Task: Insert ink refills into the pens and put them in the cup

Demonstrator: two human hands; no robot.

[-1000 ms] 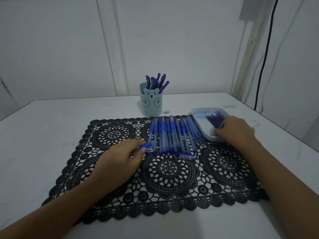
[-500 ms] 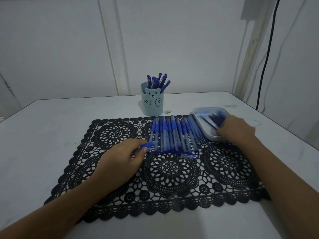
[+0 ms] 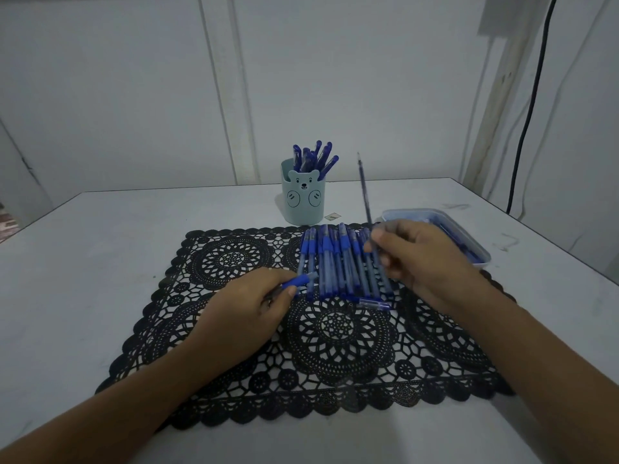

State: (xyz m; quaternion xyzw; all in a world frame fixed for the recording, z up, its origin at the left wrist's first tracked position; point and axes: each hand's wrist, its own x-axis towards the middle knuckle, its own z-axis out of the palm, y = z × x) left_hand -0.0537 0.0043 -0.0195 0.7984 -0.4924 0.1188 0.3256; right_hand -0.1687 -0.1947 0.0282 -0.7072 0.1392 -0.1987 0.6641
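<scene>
Right now your right hand (image 3: 422, 259) pinches a thin ink refill (image 3: 365, 192) between thumb and fingertips, holding it nearly upright with its tip pointing up, above the right end of the row of pens (image 3: 338, 262). Your left hand (image 3: 248, 316) rests on the black lace mat (image 3: 335, 363), its fingers curled round a blue pen (image 3: 296, 281) whose blue end pokes out to the right, just beside the left end of the row. The row lies side by side on the far half of the mat, and one loose pen (image 3: 373, 303) lies crosswise at its near edge. Beyond the row stands the pale blue bear cup (image 3: 303, 200), upright on the white table (image 3: 100, 246), with finished pens (image 3: 315, 159) sticking out of it. The refill tray (image 3: 469, 236) sits to the right, partly behind your right hand.
</scene>
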